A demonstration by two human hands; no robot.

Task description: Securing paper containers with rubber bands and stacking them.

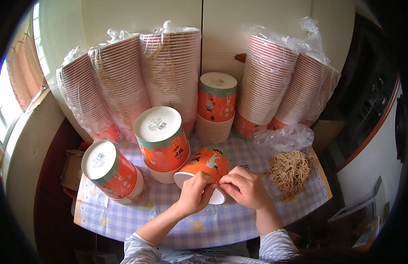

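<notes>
An orange paper bucket (207,164) with a green band lies tilted on its side on the checked tablecloth, its white-rimmed mouth toward me. At its rim both hands meet, fingertips almost touching. My left hand (198,191) is closed with its fingers pinched on the bucket's edge. Opposite it, my right hand (245,187) pinches at the same spot; whatever lies between its fingertips is too small to make out. To the right of that hand sits a heap of tan string (290,173).
Upside-down bucket stacks stand at left (111,171), centre-left (162,141) and behind (217,101). Tall plastic-wrapped bucket stacks (171,66) line the back, more (267,75) at the back right. Crumpled clear plastic (285,138) lies beside the string. The tablecloth (169,229) curves along the near edge.
</notes>
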